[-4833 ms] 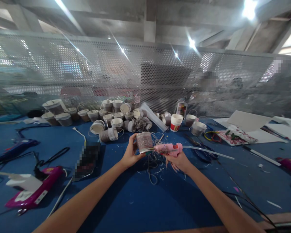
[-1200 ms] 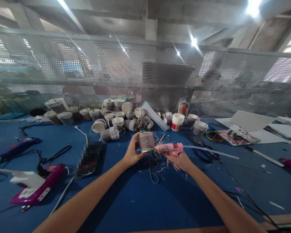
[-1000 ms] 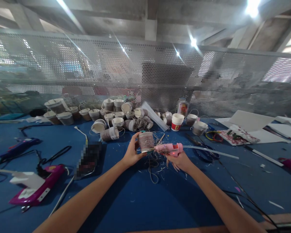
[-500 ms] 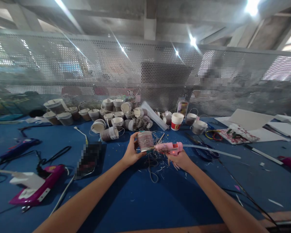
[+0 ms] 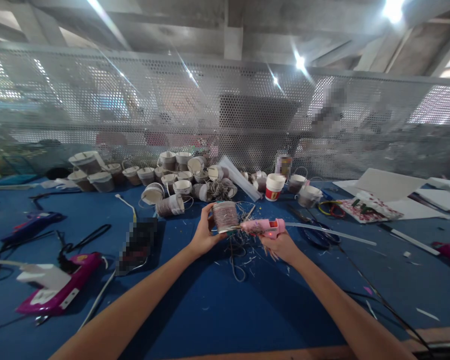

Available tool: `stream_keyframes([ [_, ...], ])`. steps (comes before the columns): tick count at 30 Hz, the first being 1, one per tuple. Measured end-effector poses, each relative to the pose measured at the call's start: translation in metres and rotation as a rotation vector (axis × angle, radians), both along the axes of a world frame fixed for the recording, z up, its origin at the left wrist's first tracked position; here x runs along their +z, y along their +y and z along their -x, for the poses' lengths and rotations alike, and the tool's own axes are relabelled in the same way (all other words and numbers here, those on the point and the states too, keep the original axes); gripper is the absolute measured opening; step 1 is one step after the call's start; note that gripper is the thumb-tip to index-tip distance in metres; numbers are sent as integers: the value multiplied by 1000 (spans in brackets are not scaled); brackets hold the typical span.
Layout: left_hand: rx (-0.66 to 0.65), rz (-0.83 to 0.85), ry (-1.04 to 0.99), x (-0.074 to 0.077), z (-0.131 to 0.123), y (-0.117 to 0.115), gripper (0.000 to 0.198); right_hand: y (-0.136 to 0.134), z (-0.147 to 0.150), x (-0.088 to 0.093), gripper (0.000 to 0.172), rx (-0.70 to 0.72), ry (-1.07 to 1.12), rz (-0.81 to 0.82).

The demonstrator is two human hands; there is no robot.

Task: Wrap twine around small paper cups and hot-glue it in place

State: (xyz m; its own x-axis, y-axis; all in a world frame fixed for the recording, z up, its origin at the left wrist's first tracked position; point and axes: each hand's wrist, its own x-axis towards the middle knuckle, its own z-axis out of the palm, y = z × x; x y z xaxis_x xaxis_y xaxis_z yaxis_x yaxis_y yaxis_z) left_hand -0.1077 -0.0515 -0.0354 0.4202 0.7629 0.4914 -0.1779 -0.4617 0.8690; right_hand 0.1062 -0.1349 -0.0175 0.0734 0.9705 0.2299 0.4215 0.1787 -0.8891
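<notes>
**Glue gun at twine-wrapped cup, wrap mostly on**

Looks over a perforated metal screen (image 5: 135, 115) at the back and a blue table (image 5: 225, 310) across the whole lower view. Shows a pile of wrapped cups (image 5: 172, 180) along the far edge, some upright, some tipped over. Adds white boards (image 5: 386, 186) at far right, a magenta glue gun (image 5: 60, 285) lying at near left, and a stack of red-and-white paper cups (image 5: 274, 187) right of the pile.

Puts both hands at centre, raised just off the table.

- Left hand (image 5: 201, 235): curled round the left side of the twine-wrapped cup (image 5: 225, 216), thumb in front, other fingers behind; cup roughly upright, open end up, in front of the pile.
- Right hand (image 5: 281, 245): closed under the pink glue gun (image 5: 264, 227), gun level, nozzle aimed left at the cup's lower right edge. Cannot tell whether touching, nor where the trigger finger sits.
- Glue stick (image 5: 330, 232): long, pale, trailing right out of the gun's back.

Progress, judged from the visible side only: twine banded over the whole wall in sight, so winding looks close to finished. Loose twine (image 5: 238, 250) hanging in a tangle below the cup, down to the table, not yet fixed or trimmed. Far side of the cup hidden.
</notes>
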Motion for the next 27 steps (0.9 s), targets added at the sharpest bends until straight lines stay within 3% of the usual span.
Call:
stream_keyframes([
  [14, 0, 20, -48, -4, 0, 3, 79, 0, -1, 1, 14, -23, -57, -14],
  [22, 6, 40, -76, -3, -1, 2, 79, 3, -3, -2, 26, -67, -111, -32],
  [27, 3, 48, -77, -2, 0, 1, 78, 2, -2, -2, 14, -48, -20, -11],
])
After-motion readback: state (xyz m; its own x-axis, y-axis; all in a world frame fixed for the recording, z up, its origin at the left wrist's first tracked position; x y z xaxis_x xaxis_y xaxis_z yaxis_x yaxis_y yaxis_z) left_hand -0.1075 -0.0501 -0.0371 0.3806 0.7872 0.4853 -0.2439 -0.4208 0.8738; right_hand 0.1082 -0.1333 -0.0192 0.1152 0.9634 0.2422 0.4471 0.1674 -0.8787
